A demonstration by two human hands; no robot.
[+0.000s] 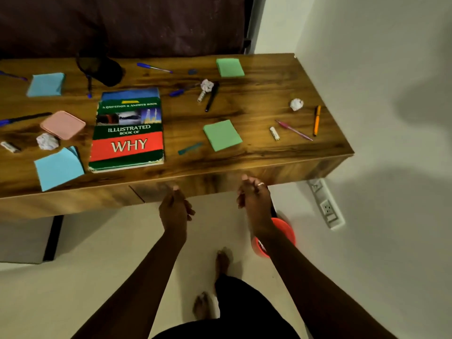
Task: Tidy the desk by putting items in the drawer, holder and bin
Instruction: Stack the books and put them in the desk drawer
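Nothing tidied yet: pens [154,67], notes [222,135], paper balls [296,104] and book [127,129] all on tabletop [269,77]. Drawer [208,183] looks closed. Left hand [175,207] and right hand [254,200] curled at its front; can't tell if gripping. Bin [285,228] on floor.

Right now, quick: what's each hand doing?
Left hand: fingers curled at the wooden drawer front, grip cannot be told.
Right hand: fingers curled at the same drawer front, grip cannot be told.
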